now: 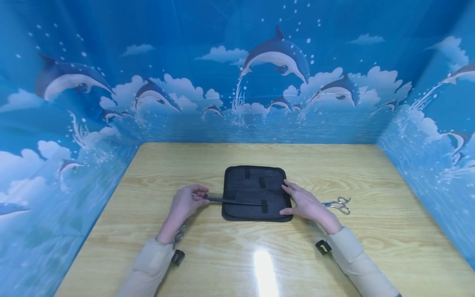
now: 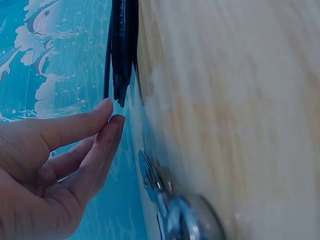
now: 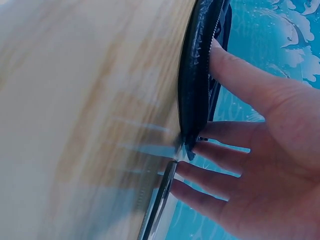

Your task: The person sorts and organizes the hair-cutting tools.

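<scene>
My left hand [image 1: 186,203] pinches one end of a long, thin black comb [image 1: 237,202] between thumb and fingertips. The comb lies across an open black zip case [image 1: 245,185], its far end at a small elastic loop [image 1: 264,206] inside. In the left wrist view the comb [image 2: 107,70] stands beside the edge of the case [image 2: 124,45]. My right hand [image 1: 306,203] rests at the right edge of the case with its fingers spread and fairly straight. Its thumb touches the zipped rim [image 3: 197,75] in the right wrist view.
Silver scissors [image 1: 340,205] lie on the wooden table [image 1: 371,247] just right of my right hand. Another metal tool with rings [image 1: 179,236] lies partly hidden under my left wrist. Blue dolphin-print curtains [image 1: 208,82] enclose the table's back and sides.
</scene>
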`<action>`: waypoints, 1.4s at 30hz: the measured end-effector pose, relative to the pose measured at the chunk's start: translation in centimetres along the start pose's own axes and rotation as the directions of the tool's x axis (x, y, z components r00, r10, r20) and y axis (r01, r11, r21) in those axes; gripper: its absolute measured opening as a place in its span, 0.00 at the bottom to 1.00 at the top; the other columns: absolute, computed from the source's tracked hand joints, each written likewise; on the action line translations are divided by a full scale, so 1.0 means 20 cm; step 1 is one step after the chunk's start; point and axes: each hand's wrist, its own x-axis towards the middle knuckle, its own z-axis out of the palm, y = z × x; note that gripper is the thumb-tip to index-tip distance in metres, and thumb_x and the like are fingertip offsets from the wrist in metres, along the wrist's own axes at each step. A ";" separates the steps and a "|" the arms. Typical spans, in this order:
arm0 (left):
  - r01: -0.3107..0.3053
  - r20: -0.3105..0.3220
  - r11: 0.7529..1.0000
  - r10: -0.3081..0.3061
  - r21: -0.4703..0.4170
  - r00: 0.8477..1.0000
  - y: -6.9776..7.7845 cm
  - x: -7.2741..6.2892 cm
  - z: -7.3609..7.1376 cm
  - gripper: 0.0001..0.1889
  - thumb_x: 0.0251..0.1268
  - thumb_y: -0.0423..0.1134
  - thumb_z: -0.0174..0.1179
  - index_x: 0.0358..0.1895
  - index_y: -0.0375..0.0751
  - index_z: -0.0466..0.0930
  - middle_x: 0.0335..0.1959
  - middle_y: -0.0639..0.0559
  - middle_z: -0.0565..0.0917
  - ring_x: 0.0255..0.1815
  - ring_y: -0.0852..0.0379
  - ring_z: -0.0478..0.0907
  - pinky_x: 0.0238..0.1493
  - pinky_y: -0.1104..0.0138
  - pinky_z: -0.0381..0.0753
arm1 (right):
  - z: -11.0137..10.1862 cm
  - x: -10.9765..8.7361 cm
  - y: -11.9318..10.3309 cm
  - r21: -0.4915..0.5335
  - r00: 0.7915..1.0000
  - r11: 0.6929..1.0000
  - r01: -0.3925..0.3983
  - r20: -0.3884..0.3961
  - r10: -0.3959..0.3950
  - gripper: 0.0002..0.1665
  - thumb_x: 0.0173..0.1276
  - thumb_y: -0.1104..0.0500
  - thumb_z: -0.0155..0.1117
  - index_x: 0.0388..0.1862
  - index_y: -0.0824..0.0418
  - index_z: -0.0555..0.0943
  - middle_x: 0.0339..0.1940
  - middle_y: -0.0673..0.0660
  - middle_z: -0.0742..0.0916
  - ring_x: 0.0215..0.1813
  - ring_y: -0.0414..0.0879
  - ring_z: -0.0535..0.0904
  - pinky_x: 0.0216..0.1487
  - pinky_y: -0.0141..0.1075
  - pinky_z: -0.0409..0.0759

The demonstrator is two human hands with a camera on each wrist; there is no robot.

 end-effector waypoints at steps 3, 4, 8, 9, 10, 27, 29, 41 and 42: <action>0.002 0.007 1.000 -0.002 0.005 1.000 0.00 0.00 0.00 0.17 0.55 0.30 0.74 0.50 0.36 0.86 0.41 0.42 0.89 0.40 0.48 0.88 0.47 0.55 0.86 | 0.00 0.00 0.00 0.000 1.000 1.000 -0.002 0.001 0.002 0.55 0.63 0.46 0.75 0.78 0.69 0.60 0.81 0.68 0.59 0.77 0.69 0.59 0.73 0.62 0.63; -0.002 0.009 1.000 0.002 0.005 1.000 0.00 0.00 0.00 0.17 0.55 0.30 0.74 0.50 0.35 0.87 0.41 0.42 0.89 0.39 0.49 0.88 0.47 0.55 0.86 | 0.00 0.00 0.00 0.000 1.000 1.000 -0.002 0.001 0.002 0.55 0.62 0.46 0.75 0.78 0.69 0.60 0.81 0.68 0.59 0.77 0.69 0.59 0.73 0.62 0.63; -0.028 0.004 1.000 0.028 -0.001 1.000 0.00 0.00 0.00 0.17 0.55 0.28 0.73 0.49 0.34 0.87 0.40 0.41 0.89 0.37 0.49 0.89 0.45 0.57 0.87 | 0.00 0.00 0.00 -0.002 1.000 1.000 0.001 0.001 -0.001 0.55 0.62 0.45 0.75 0.78 0.69 0.60 0.81 0.68 0.59 0.77 0.70 0.59 0.73 0.62 0.63; -0.037 0.001 0.999 0.037 0.001 0.999 0.00 0.00 0.00 0.16 0.55 0.28 0.73 0.49 0.34 0.87 0.40 0.41 0.90 0.37 0.49 0.89 0.44 0.57 0.87 | 0.00 0.01 0.00 -0.002 1.000 1.000 0.000 0.001 0.000 0.55 0.62 0.45 0.75 0.78 0.69 0.60 0.81 0.68 0.59 0.77 0.70 0.59 0.73 0.62 0.63; -0.048 -0.001 0.999 0.048 0.004 0.999 0.00 0.00 0.00 0.16 0.55 0.28 0.73 0.49 0.33 0.87 0.40 0.40 0.90 0.37 0.49 0.89 0.44 0.57 0.87 | 0.00 0.01 0.00 -0.003 1.000 1.000 0.000 0.002 0.000 0.55 0.62 0.45 0.75 0.78 0.69 0.60 0.81 0.68 0.59 0.77 0.70 0.59 0.73 0.62 0.63; -0.069 0.019 0.998 0.069 -0.002 0.997 0.02 0.00 0.03 0.13 0.57 0.28 0.71 0.46 0.34 0.87 0.39 0.42 0.90 0.37 0.50 0.89 0.49 0.54 0.85 | 0.00 0.01 0.00 -0.003 1.000 1.000 -0.006 0.005 0.006 0.55 0.62 0.45 0.75 0.78 0.69 0.60 0.81 0.67 0.59 0.77 0.69 0.58 0.73 0.62 0.63; -0.067 0.026 0.998 0.067 -0.008 0.997 0.02 0.00 0.04 0.13 0.57 0.28 0.72 0.47 0.35 0.87 0.40 0.43 0.90 0.37 0.50 0.89 0.47 0.56 0.86 | 0.00 0.01 0.00 -0.001 1.000 1.000 -0.008 0.003 0.008 0.55 0.62 0.45 0.75 0.78 0.69 0.60 0.81 0.67 0.59 0.77 0.69 0.58 0.73 0.62 0.63; -0.055 0.067 0.998 0.056 -0.019 0.996 0.08 0.00 0.11 0.13 0.56 0.29 0.73 0.45 0.35 0.87 0.41 0.44 0.90 0.36 0.51 0.89 0.41 0.62 0.87 | 0.01 0.00 0.00 -0.004 1.000 1.000 -0.010 0.001 0.010 0.55 0.62 0.44 0.75 0.78 0.69 0.60 0.81 0.67 0.59 0.77 0.69 0.58 0.73 0.62 0.63; -0.060 0.067 0.998 0.061 -0.020 0.996 0.08 0.00 0.11 0.13 0.56 0.29 0.73 0.45 0.35 0.87 0.41 0.43 0.90 0.36 0.51 0.89 0.41 0.63 0.87 | 0.01 0.00 0.00 -0.004 1.000 1.000 -0.009 -0.001 0.009 0.55 0.62 0.44 0.75 0.78 0.69 0.60 0.81 0.67 0.59 0.77 0.69 0.58 0.73 0.61 0.63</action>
